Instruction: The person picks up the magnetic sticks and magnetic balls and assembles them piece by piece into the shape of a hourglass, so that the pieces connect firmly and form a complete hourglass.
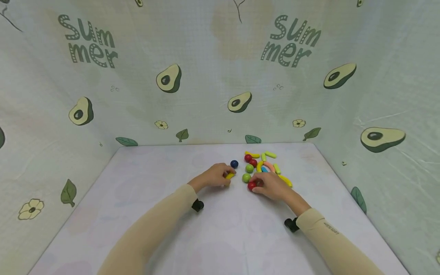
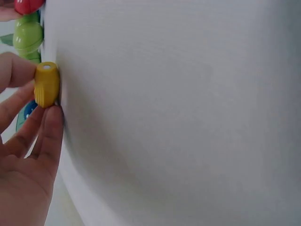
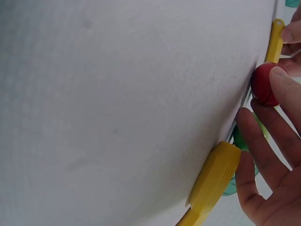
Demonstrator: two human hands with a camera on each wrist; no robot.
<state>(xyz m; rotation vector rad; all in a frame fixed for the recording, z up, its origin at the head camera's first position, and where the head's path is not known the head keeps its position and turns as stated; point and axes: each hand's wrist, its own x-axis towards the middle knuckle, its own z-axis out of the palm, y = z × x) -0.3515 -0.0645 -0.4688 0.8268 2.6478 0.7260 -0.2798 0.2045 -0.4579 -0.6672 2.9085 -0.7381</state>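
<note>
My left hand pinches a small yellow toy piece between thumb and fingers. In the left wrist view this yellow piece has a ribbed side and a small hole at its end. My right hand grips a glossy red ball, with the thumb over it in the right wrist view. Two green balls lie just beyond the red one. A dark blue ball sits beyond my left fingertips. Beside the right hand's fingers lies another yellow piece, ribbed and longer.
Behind the right hand, more red balls, curved yellow pieces, a salmon curved piece, a blue piece and light green sticks lie clustered on the white table. A printed curtain surrounds its back and sides.
</note>
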